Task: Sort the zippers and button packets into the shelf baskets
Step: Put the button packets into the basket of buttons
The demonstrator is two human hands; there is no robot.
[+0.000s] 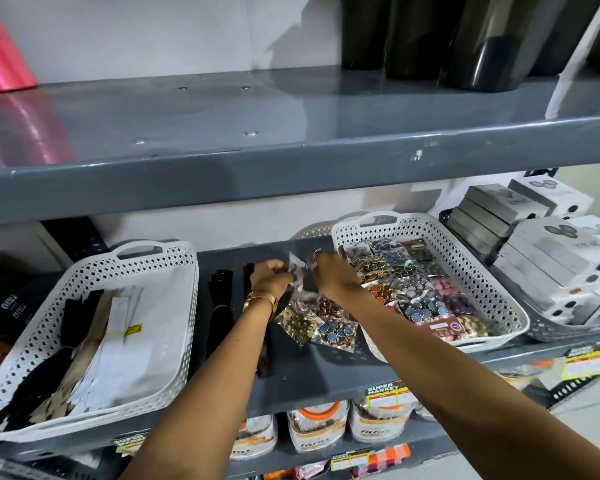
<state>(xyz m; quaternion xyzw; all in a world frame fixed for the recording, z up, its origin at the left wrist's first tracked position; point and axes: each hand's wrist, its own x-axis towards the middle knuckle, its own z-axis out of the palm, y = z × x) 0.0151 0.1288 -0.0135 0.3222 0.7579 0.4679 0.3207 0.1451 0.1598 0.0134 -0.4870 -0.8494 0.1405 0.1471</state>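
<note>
While both my hands work shelf gap between baskets, left hand (pixel 269 277) and right hand (pixel 331 277) pinch clear button packet (pixel 300 271) – grip looks clamped, though blurred. More packets (pixel 317 320) lie loose below. Next – carry it right into button basket (pixel 499 292); zippers (pixel 219 299) go to left basket (pixel 184 306).

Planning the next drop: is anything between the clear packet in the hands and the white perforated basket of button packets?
Nothing visible. Both hands, left hand and right hand, hold the clear plastic packet beside the white perforated plastic basket; only its low rim lies between.
</note>
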